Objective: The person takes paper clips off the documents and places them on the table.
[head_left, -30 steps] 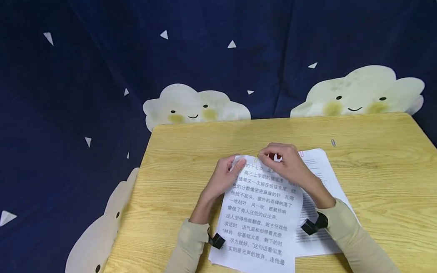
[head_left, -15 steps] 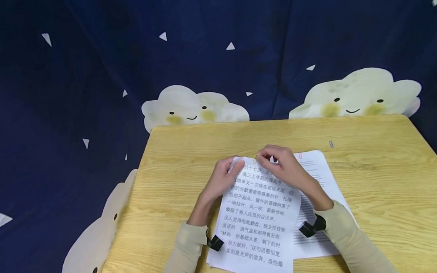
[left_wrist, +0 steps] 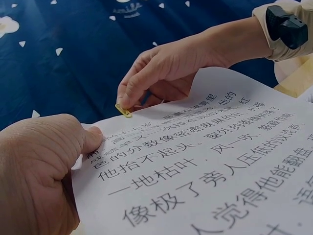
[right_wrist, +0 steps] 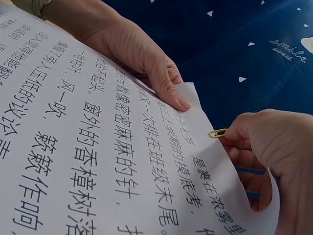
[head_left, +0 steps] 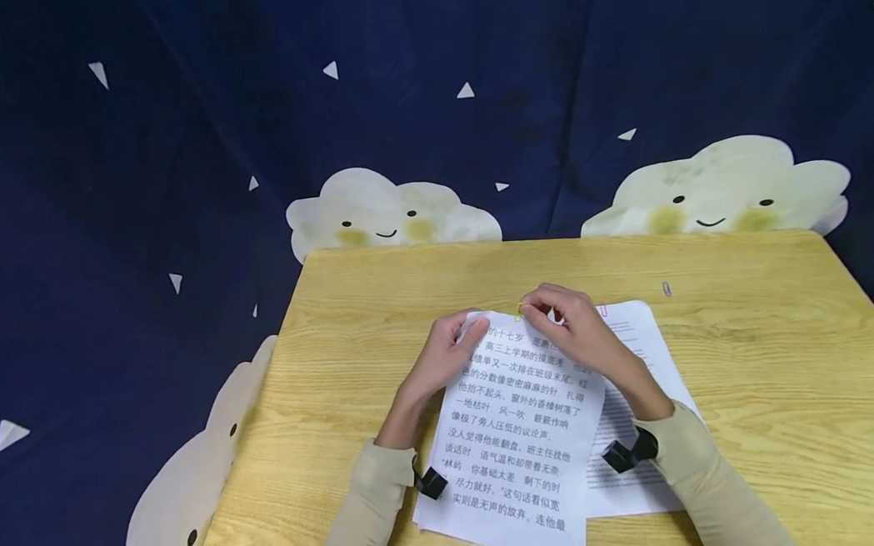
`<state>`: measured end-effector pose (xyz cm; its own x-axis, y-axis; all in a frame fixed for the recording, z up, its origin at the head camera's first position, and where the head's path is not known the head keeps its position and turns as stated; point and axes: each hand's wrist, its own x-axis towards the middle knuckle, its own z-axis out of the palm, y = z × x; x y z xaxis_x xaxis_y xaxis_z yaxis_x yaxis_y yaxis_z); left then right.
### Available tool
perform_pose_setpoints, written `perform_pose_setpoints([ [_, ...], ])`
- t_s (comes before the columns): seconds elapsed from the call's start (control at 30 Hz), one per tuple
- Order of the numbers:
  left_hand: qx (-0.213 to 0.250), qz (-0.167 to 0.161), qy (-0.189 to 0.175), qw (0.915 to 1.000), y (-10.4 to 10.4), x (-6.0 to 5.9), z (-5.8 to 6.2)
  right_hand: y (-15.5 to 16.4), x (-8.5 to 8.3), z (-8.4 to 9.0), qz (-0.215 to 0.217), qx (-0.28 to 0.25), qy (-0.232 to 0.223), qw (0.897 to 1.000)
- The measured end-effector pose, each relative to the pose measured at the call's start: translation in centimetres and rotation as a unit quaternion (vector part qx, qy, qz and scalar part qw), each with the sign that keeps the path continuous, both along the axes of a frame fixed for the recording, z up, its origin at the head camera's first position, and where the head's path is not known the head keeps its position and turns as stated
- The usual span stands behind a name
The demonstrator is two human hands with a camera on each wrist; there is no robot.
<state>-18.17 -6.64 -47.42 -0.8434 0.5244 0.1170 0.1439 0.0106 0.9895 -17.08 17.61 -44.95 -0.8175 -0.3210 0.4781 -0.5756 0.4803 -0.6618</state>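
A stack of white sheets printed with large Chinese text (head_left: 524, 418) lies tilted on the wooden table (head_left: 378, 293), its top edge lifted. My left hand (head_left: 449, 351) pinches the top left corner of the stack (left_wrist: 93, 142), thumb on the page. My right hand (head_left: 568, 323) pinches a yellow paper clip (head_left: 520, 310) at the stack's top edge (right_wrist: 217, 132); the clip (left_wrist: 123, 110) juts past the paper. Blue clips show behind the right hand's fingers in the right wrist view.
A second printed sheet set (head_left: 638, 361) with a red clip (head_left: 603, 309) lies under the stack to the right. A loose paper clip (head_left: 667, 289) lies further right on the table. A dark blue cloth with clouds (head_left: 392, 217) hangs behind.
Both hands stay at the stack's top edge. The right hand with the yellow clip shifted slightly along that edge. The papers have not moved.
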Motion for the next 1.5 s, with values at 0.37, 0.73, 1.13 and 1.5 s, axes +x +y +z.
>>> perform_pose_setpoints([
  [0.37, -0.002, 0.034, -0.008, 0.9994, -1.1, -0.6, 0.0, 0.9, -0.1, 0.3, -0.021, 0.017, -0.005, 1.000],
  [0.73, 0.020, 0.044, -0.013, 0.9988, -2.0, -1.0, 0.0, 1.4, -0.3, 0.4, -0.025, 0.019, -0.010, 0.999],
  [1.13, 0.011, 0.098, -0.029, 0.9947, -3.7, -2.1, -0.9, 2.3, -0.7, 0.3, -0.027, 0.018, -0.013, 0.999],
  [1.5, -0.006, 0.212, -0.058, 0.9756, -6.4, -3.9, -2.5, 4.9, -1.1, 0.8, -0.059, 0.007, -0.039, 0.998],
])
